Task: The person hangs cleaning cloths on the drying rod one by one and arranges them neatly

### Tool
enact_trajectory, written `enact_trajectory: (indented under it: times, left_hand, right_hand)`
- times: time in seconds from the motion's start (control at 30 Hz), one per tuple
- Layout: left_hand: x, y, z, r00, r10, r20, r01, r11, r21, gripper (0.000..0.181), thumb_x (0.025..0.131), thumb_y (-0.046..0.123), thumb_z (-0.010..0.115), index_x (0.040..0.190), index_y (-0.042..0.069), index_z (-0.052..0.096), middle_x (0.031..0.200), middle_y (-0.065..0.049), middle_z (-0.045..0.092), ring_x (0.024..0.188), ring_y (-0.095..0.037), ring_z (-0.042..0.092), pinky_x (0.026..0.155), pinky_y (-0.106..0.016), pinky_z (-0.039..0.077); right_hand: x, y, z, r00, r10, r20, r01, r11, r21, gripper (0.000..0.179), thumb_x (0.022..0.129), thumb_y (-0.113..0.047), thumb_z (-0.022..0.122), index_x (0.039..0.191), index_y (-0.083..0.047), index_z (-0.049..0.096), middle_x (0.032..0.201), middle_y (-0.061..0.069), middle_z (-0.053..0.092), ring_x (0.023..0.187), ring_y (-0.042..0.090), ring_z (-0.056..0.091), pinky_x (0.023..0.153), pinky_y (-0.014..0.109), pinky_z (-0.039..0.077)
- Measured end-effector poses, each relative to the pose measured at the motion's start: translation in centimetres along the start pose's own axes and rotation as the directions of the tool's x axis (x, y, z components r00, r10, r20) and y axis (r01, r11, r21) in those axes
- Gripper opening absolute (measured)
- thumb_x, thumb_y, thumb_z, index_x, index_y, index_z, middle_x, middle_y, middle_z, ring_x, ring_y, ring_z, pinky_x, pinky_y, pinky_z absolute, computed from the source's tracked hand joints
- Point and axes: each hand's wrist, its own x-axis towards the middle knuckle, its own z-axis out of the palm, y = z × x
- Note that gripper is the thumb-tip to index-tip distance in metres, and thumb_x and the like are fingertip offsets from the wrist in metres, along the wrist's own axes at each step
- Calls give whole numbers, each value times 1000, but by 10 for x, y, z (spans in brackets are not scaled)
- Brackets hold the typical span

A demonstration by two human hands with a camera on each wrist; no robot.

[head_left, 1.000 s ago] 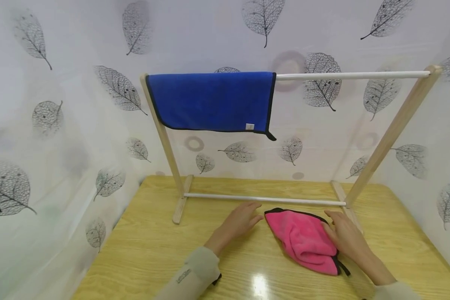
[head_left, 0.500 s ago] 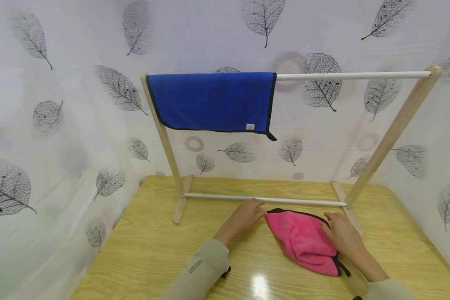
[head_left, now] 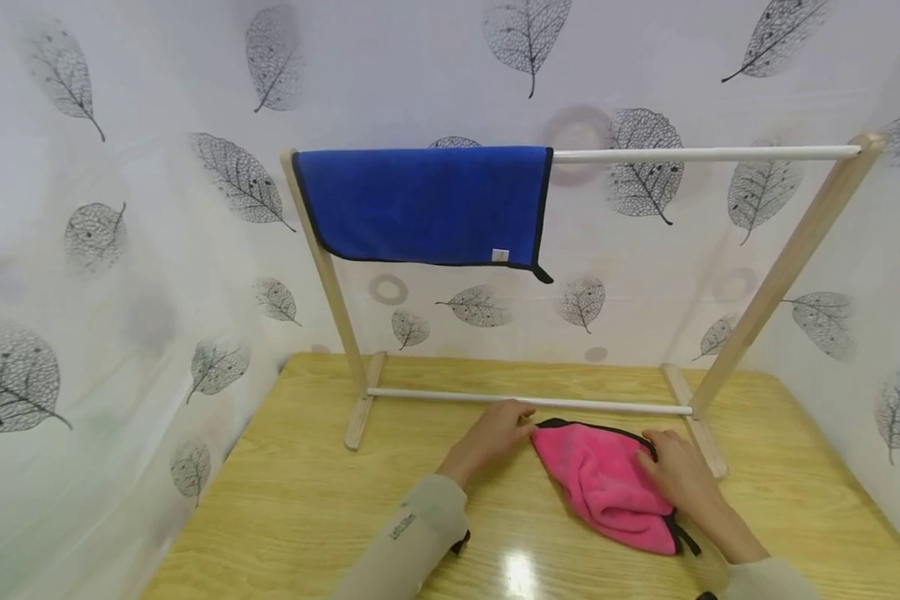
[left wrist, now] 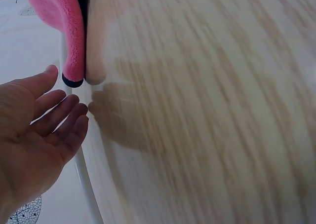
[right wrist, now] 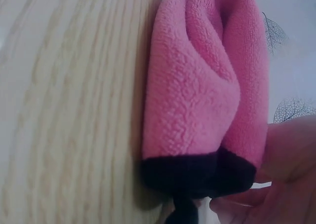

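A crumpled pink towel point(head_left: 607, 483) with black edging lies on the wooden table. Beside its left corner is my left hand point(head_left: 491, 437), fingers loosely bent. In the left wrist view the thumb and fingers of that hand point(left wrist: 42, 130) stand apart just short of the black-edged corner point(left wrist: 73, 81). My right hand point(head_left: 682, 475) is at the towel's right edge, the thumb over the pink cloth and the index finger apart from it beyond the border. In the right wrist view, folds of the towel point(right wrist: 192, 95) partly hide that hand point(right wrist: 281, 179).
Behind the towel stands a wooden rack with a white top rail point(head_left: 705, 154) and a white lower bar point(head_left: 525, 400). A blue towel point(head_left: 423, 204) hangs over the rail's left half. A leaf-patterned curtain point(head_left: 157, 250) surrounds the table point(head_left: 292, 500).
My left hand has moved right, up close to the pink towel's left corner. The right hand has shifted slightly left along the towel's edge. The towel has hardly moved.
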Motion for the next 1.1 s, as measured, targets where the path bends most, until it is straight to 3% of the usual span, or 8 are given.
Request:
enact_trajectory:
  times: [0.13,0.2,0.27,0.37,0.57,0.7,0.93,1.1]
  left_hand:
    - [2,1,1,1000,6,5,-6,1000,18,30,102,21,67,125,2,72,126,-9,70,121,-17,62,106,-30,48]
    - [3,2,2,1000,16,14,-16,1000,10,22,102,21,68,112,2,75,108,-6,72,103,-12,64,93,-26,52]
    - [3,3,1,999,29,22,-29,1000,-7,18,101,19,69,98,2,73,89,-3,66,84,-9,57,78,-23,50]
    - [5,4,1,998,58,37,-57,998,-37,19,100,17,70,84,6,68,74,0,53,70,-9,45,65,-23,42]
    - [8,2,6,996,75,51,-76,997,21,11,97,19,74,89,12,76,77,8,61,73,-4,50,72,-20,46]
    - [8,1,7,994,88,61,-92,994,59,9,97,20,74,96,12,80,83,8,66,80,-5,56,80,-20,48]
    - [7,2,7,993,97,66,-105,987,123,13,97,21,74,102,12,82,86,8,66,84,-6,56,84,-22,48]
    - [6,1,7,994,88,63,-96,985,140,13,97,22,74,102,13,82,85,9,65,83,-5,54,83,-21,47]
  right_hand:
    - [1,0,2,1000,8,30,-8,1000,-2,42,89,-5,74,118,21,61,105,38,64,100,55,63,87,64,52]
    - [1,0,3,999,16,31,-16,1000,0,42,89,-5,74,120,20,61,105,37,64,100,55,63,86,63,52]
    - [1,0,3,1000,23,19,-23,1000,17,41,89,-3,73,120,20,61,104,36,64,99,53,64,85,63,52]
    - [1,-1,5,1000,28,-15,-27,999,41,39,88,-1,71,119,20,62,99,31,65,94,48,65,82,61,53]
    - [2,-1,7,998,13,-66,-9,998,67,28,85,3,70,110,16,68,83,15,61,76,29,58,69,51,51]
    - [2,-3,3,993,-32,-112,43,995,93,18,84,8,71,101,10,74,78,9,61,71,21,53,62,42,47]
    - [-1,-12,-14,961,-93,-259,132,982,135,14,82,10,76,95,5,75,80,7,67,69,13,54,57,30,45]
    - [-1,-22,-29,932,-132,-336,183,975,124,17,80,10,79,93,1,76,74,-1,65,65,4,50,58,29,44]
